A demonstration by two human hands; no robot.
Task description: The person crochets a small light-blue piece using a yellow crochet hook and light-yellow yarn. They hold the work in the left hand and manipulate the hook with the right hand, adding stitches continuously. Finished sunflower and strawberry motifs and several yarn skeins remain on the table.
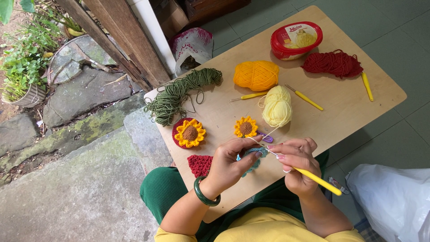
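On the left of the wooden surface (345,103) lie a green yarn hank (179,92), a finished sunflower on a red round (189,133) and a red crocheted piece (200,164), set aside within reach. The left hand (227,163) pinches a small teal crochet piece (256,157) between its fingers to steady it, a bare sunflower (245,127) just beyond. The right hand (298,163) closes its fingers around a yellow crochet hook (318,181), tip at the piece, while pale yellow yarn (277,105) feeds a strand down toward the hands.

Yarn balls (256,75) behind crochet flowers (245,127) — tub (295,40) at table's (349,107) far edge.
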